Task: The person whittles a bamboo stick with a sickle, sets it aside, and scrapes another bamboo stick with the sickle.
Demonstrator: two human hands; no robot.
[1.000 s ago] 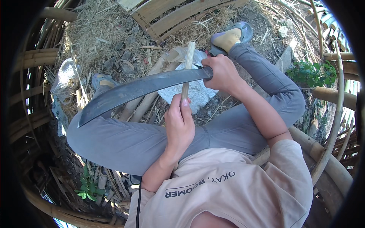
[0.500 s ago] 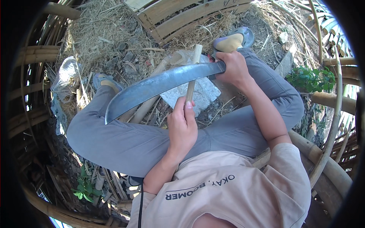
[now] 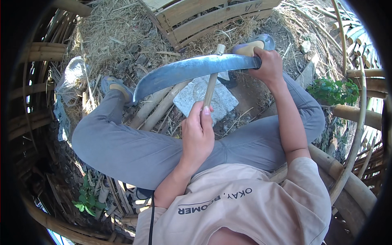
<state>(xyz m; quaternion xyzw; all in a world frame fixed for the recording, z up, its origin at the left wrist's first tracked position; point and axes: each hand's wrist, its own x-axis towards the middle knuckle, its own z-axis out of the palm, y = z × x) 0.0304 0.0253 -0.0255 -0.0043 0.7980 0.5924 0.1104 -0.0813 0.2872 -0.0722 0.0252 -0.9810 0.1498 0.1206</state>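
Note:
My right hand (image 3: 266, 65) is closed around the handle of a machete (image 3: 183, 70), whose broad curved blade reaches leftward across the view. In my left hand (image 3: 199, 130), pinched between thumb and fingers, is a slim pale stick (image 3: 210, 89) pointing away from me. The blade crosses over the stick near its far end, hiding a short stretch; whether the edge touches it I cannot tell. Below them, on the ground between my legs, lies a rough whitish stone block (image 3: 220, 98).
A slatted wooden crate (image 3: 216, 18) stands at the far side amid dry straw (image 3: 110, 41). Poles (image 3: 153, 108) lie left of the stone. Crumpled clear plastic (image 3: 73, 77) is at the left, a leafy plant (image 3: 334, 87) at the right. Bamboo rails (image 3: 359, 116) surround me.
My right hand has moved the machete away from me and slightly right, so the blade now crosses the stick closer to its far tip. My left hand has barely moved.

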